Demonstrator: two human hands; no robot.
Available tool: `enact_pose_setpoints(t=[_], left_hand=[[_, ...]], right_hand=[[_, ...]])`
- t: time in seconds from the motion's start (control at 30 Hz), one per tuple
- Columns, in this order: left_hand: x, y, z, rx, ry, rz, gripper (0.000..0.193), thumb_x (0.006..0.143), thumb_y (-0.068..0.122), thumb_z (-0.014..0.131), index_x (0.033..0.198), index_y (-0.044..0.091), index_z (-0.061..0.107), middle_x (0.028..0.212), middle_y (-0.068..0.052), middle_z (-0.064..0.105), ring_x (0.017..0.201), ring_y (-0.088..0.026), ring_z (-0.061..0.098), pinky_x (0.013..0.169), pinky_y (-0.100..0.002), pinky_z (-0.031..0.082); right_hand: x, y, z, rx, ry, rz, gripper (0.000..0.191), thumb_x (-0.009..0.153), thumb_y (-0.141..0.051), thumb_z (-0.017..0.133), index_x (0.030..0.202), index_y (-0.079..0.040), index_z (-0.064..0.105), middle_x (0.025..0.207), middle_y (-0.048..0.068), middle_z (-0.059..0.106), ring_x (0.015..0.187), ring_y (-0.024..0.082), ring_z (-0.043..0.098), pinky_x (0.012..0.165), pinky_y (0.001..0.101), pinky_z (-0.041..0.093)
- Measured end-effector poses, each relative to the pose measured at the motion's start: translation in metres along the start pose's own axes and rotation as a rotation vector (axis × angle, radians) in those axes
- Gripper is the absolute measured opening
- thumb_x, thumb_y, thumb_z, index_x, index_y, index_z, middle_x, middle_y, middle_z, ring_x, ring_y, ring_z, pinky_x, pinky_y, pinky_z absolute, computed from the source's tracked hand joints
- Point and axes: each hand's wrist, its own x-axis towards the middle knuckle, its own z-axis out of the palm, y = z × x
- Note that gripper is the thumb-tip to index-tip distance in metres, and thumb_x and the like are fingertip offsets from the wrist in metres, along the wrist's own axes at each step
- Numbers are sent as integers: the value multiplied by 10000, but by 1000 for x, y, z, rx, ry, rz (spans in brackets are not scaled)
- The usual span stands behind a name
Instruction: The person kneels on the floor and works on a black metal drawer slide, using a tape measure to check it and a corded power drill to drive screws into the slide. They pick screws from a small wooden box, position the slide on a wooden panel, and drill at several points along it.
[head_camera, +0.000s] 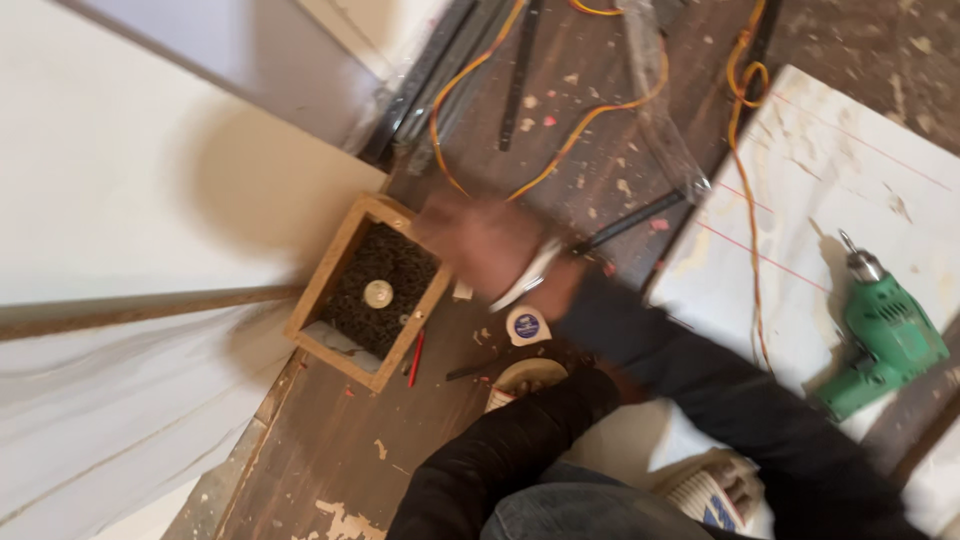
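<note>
Wooden box (365, 291) of dark screws sat just beside the blurred right hand (478, 243); its grip could not be told.

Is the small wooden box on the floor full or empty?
Full: the wooden box has no lid and holds a heap of dark screws nearly to its rim, with a pale round piece on top.

one wooden box (366, 291); one green drill (886, 337); one red pencil (415, 358); one round tape measure (527, 326); one hand (482, 243) in view, blurred; two orange cables (560, 150), roughly.
</note>
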Motion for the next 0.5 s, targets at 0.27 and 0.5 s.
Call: enact_pose_setpoints(t=[0.27,0.5], left_hand=[[8,16,-4,226,196,239,250,870,112,642,1110,165,688,1174,-41,660,1131,-263,586,1031,-437,491],[25,27,-2,215,191,272,317,828,64,669,1138,127,678,1202,-48,613,1129,-282,557,1021,-435,479]], right_hand=[[-144,90,-258,-563,-7,172,126,865,-73,722,990,-65,725,959,133,641,920,326,651,783,465,555],[-332,109,-262,-404,177,675,154,1013,-167,735,1046,-20,762,865,146,745,676,234,717,664,389,614]])
